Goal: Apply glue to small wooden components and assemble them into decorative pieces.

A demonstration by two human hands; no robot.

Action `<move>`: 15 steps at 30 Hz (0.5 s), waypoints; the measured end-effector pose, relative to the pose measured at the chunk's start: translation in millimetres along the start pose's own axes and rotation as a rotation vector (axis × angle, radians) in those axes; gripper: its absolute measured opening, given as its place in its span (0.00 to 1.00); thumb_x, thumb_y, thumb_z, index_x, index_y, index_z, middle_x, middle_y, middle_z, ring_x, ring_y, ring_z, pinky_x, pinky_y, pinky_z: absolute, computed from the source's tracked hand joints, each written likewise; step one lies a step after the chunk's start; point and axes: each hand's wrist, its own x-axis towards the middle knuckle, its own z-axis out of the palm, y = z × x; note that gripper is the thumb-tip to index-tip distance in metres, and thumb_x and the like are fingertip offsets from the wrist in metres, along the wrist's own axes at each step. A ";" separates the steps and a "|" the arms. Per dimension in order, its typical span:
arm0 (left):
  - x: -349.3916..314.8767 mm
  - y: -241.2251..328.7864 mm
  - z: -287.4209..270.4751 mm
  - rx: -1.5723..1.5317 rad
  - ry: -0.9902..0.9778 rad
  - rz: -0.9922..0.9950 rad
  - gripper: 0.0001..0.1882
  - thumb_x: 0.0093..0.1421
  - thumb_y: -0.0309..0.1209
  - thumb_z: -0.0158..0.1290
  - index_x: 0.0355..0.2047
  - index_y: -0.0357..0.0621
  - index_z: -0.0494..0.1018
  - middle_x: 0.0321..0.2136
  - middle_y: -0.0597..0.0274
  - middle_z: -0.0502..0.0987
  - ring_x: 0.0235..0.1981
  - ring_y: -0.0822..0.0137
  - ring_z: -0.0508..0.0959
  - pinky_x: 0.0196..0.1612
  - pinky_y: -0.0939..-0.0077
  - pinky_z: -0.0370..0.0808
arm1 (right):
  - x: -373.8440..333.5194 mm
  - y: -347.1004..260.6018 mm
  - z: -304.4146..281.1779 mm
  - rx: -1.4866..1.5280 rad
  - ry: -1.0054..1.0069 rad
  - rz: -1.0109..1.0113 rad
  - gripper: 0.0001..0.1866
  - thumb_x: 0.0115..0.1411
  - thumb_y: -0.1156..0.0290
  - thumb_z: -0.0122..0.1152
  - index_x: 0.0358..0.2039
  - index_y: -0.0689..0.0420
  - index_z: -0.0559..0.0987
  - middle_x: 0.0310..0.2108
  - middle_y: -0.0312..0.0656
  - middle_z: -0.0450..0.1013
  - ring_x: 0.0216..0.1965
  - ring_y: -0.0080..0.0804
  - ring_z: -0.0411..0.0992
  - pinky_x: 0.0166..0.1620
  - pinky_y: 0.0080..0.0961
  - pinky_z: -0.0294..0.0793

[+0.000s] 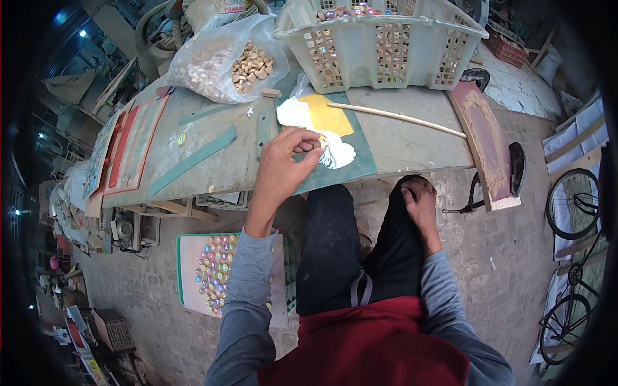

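My left hand (286, 161) is closed in a pinch over a white patch of what looks like glue or paint (341, 154) on a green board (362, 151). A small tan piece, apparently wooden, shows at the fingertips, mostly hidden by them. Behind the hand lies a yellow sheet (329, 116), with a second white patch (293, 112) at its left. A thin wooden stick (399, 117) runs from the sheet toward the right. Resting on my right knee, my right hand (421, 201) has its fingers laid over the dark trousers and holds nothing.
Small wooden pieces fill a clear plastic bag (215, 67) beside a pale crate (380, 55) at the back. Green strips (193, 161) lie on the table's left. A dusty board (483, 138) juts past the right edge. Below left, a tray (187, 270) carries many colourful discs.
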 end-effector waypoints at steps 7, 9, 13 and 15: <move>-0.9 -2.0 2.4 -0.001 0.082 0.037 0.13 0.53 0.19 0.61 0.41 0.34 0.79 0.36 0.59 0.79 0.34 0.72 0.79 0.39 0.79 0.75 | 0.1 3.7 1.4 0.024 0.021 -0.023 0.12 0.57 0.64 0.60 0.38 0.54 0.84 0.42 0.45 0.78 0.53 0.44 0.70 0.61 0.45 0.59; -1.9 -3.6 1.7 -0.029 0.127 0.027 0.14 0.54 0.19 0.60 0.43 0.34 0.78 0.36 0.59 0.78 0.34 0.73 0.78 0.39 0.80 0.75 | -0.1 -0.5 -3.9 0.046 0.051 -0.048 0.11 0.57 0.66 0.60 0.37 0.55 0.84 0.40 0.45 0.78 0.50 0.44 0.71 0.59 0.44 0.61; -4.3 -10.0 -3.7 -0.220 0.243 -0.026 0.15 0.59 0.19 0.56 0.48 0.32 0.77 0.37 0.61 0.77 0.36 0.74 0.77 0.40 0.81 0.74 | -14.8 -25.4 -24.2 0.166 0.033 -0.188 0.08 0.56 0.73 0.61 0.36 0.58 0.83 0.33 0.45 0.79 0.38 0.45 0.74 0.48 0.38 0.69; -5.6 -11.4 -5.3 -0.273 0.247 -0.053 0.15 0.61 0.19 0.55 0.49 0.31 0.76 0.37 0.61 0.76 0.37 0.73 0.77 0.41 0.81 0.74 | -24.3 -56.6 -55.5 0.225 -0.083 -0.223 0.08 0.55 0.74 0.61 0.35 0.59 0.83 0.31 0.45 0.78 0.34 0.44 0.74 0.44 0.36 0.70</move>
